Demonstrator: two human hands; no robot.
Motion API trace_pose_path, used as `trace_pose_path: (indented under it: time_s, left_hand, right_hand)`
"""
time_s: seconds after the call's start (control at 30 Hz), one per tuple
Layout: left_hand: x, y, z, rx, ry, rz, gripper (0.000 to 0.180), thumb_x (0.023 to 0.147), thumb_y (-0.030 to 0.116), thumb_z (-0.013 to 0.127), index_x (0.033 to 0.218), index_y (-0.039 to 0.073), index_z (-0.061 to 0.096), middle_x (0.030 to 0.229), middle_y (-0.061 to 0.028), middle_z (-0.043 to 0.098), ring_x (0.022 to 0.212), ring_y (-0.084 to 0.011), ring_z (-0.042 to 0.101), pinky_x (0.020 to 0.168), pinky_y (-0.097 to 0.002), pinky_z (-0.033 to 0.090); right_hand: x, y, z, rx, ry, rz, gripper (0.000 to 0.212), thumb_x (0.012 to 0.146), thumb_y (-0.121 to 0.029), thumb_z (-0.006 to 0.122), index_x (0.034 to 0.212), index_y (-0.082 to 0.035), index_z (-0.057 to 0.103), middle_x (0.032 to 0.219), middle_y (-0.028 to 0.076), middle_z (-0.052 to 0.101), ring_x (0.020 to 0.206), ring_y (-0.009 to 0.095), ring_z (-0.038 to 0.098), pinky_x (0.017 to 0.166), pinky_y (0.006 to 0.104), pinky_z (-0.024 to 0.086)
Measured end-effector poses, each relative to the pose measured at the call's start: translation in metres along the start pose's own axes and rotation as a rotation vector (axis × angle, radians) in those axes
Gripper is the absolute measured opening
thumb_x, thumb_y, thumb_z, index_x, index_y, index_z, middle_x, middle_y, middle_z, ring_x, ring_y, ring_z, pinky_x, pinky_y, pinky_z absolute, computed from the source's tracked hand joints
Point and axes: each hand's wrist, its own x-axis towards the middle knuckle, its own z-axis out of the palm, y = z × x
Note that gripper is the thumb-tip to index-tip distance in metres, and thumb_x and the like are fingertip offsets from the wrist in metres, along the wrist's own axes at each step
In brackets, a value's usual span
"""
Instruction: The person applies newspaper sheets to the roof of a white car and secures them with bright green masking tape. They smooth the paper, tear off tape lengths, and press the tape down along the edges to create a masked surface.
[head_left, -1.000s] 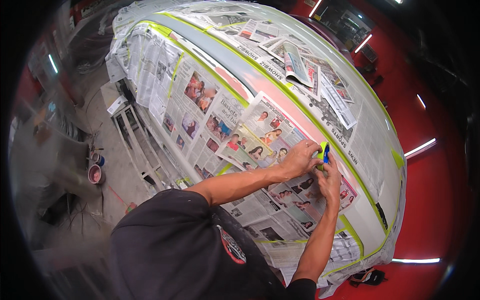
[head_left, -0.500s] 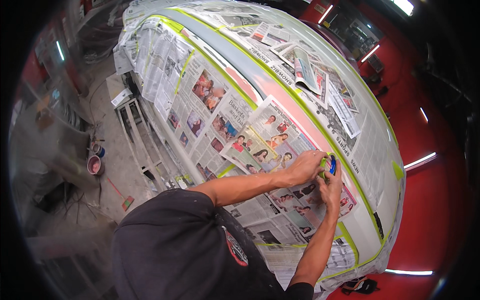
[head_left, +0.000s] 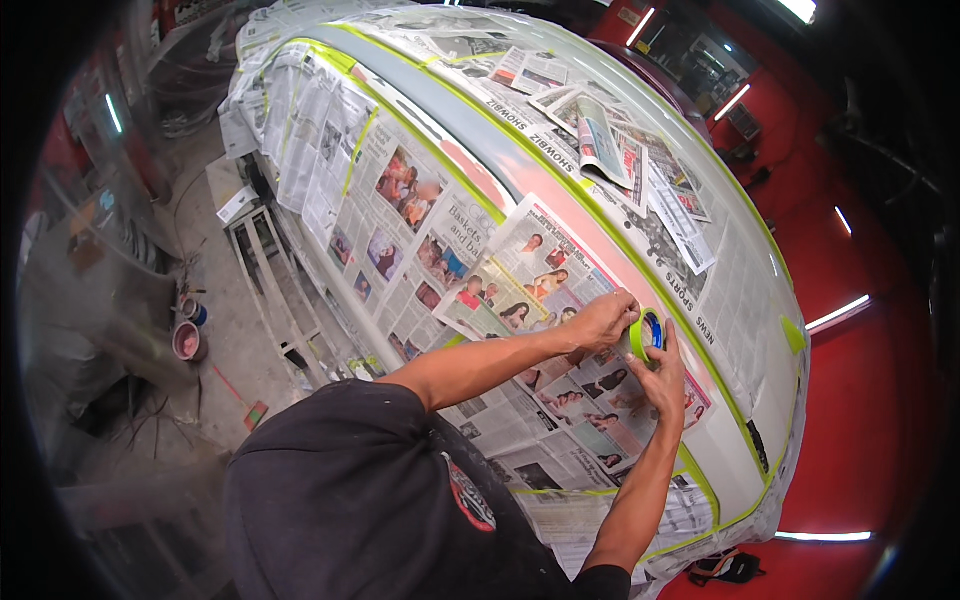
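My right hand (head_left: 660,385) holds a roll of lime-green masking tape (head_left: 637,343) with a blue core, its thumb and fingers on the rim. My left hand (head_left: 603,322) is closed, its fingertips pinched at the tape by the roll's upper left edge. What lies inside the left fingers is hidden. Both hands are over a newspaper sheet (head_left: 550,265) that lies loose-edged across a vehicle panel. Pale pink and grey bare strips (head_left: 602,250) of the panel show just beyond the sheet, bordered by green tape.
More newspaper (head_left: 740,310) and green tape lines cover the vehicle. Folded newspapers (head_left: 605,150) lie on its far part. To the left on the concrete floor stand a metal frame (head_left: 265,265), a small bucket (head_left: 187,340) and a brush (head_left: 256,414). A red floor (head_left: 850,420) lies to the right.
My left hand has shifted slightly left and down. The tape roll has turned so that more of its green outer face shows, and the right fingers have moved a little on it.
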Motion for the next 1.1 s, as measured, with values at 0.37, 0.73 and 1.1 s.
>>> trace_pose_path:
  time_s: [0.37, 0.73, 1.1]
  left_hand:
    - [0.004, -0.008, -0.031, -0.22, -0.307, -0.153, 0.021, 0.093, 0.02, 0.065, 0.1, 0.0, 0.061, 0.091, -0.0132, 0.067, 0.086, -0.0197, 0.063, 0.078, -0.0335, 0.051]
    - [0.078, -0.054, -0.229, 0.275, 0.248, -0.555, 0.032, 0.089, 0.029, 0.069, 0.094, -0.002, 0.071, 0.09, -0.0188, 0.072, 0.087, -0.027, 0.069, 0.08, -0.0373, 0.054]
    - [0.085, -0.069, -0.221, 0.788, 0.089, -0.532, 0.025, 0.087, 0.032, 0.07, 0.102, 0.013, 0.076, 0.125, -0.0166, 0.057, 0.122, -0.035, 0.05, 0.103, -0.0512, 0.041]
  right_hand:
    - [0.006, 0.001, -0.012, 0.125, -0.107, 0.078, 0.038, 0.073, -0.026, 0.082, 0.099, 0.001, 0.075, 0.157, 0.024, 0.033, 0.142, 0.039, 0.038, 0.112, 0.0395, 0.033]
    - [0.006, 0.012, -0.02, 0.571, -0.016, 0.176, 0.046, 0.077, -0.027, 0.081, 0.109, 0.006, 0.071, 0.153, 0.028, 0.037, 0.142, 0.032, 0.037, 0.114, 0.039, 0.029]
    - [0.02, 0.052, -0.005, 0.644, 0.193, 0.228, 0.055, 0.1, -0.042, 0.059, 0.121, 0.008, 0.062, 0.105, 0.009, 0.066, 0.095, 0.011, 0.058, 0.088, 0.0257, 0.045]
